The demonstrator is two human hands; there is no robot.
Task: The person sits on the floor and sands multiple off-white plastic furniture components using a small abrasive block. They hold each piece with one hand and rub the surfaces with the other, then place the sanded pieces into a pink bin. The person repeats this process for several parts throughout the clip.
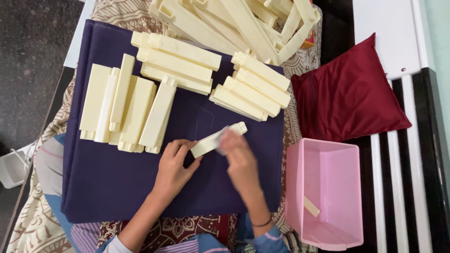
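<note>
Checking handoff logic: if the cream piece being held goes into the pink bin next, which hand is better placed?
Probably right. The right hand is on the cream plastic piece at the end toward the pink bin, which sits on that side. The left hand grips the far end and would have to cross over.

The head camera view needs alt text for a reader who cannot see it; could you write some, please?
Both hands, left hand and right hand, hold a cream plastic piece over a dark purple cloth. Stacks of similar pieces lie beyond; a pink bin sits right.
</note>
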